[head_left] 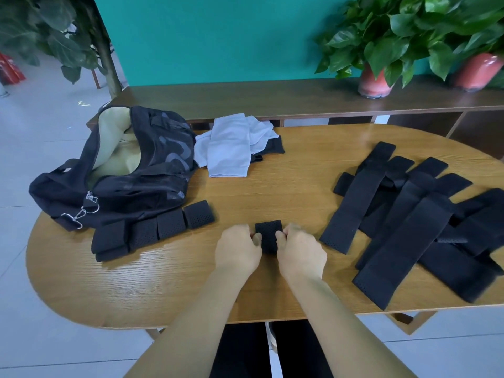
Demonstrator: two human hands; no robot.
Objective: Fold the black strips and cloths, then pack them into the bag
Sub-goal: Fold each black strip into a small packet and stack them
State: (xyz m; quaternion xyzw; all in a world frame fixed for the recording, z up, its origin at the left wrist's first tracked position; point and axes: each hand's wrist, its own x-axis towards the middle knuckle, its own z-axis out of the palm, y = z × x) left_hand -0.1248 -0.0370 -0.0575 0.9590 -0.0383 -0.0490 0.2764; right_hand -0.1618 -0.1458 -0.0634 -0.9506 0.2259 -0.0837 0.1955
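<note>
While gripping folded strip (pixel 268 233): left hand (pixel 237 248), right hand (pixel 300 251) | bag (pixel 114 170) gapes far-left

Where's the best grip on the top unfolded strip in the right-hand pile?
Probably the near short end of the top unfolded strip, coming from the table's front edge. That end lies flat and exposed at the pile's near side; its far end sits among the other strips.

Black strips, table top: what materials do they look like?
Black strips: soft matte fabric, probably elastic or neoprene-like; tiny perforations show, and the folded strip holds a bend. Table: wood or wood-look veneer, semi-gloss; visible grain and light reflections, cannot tell which.
</note>
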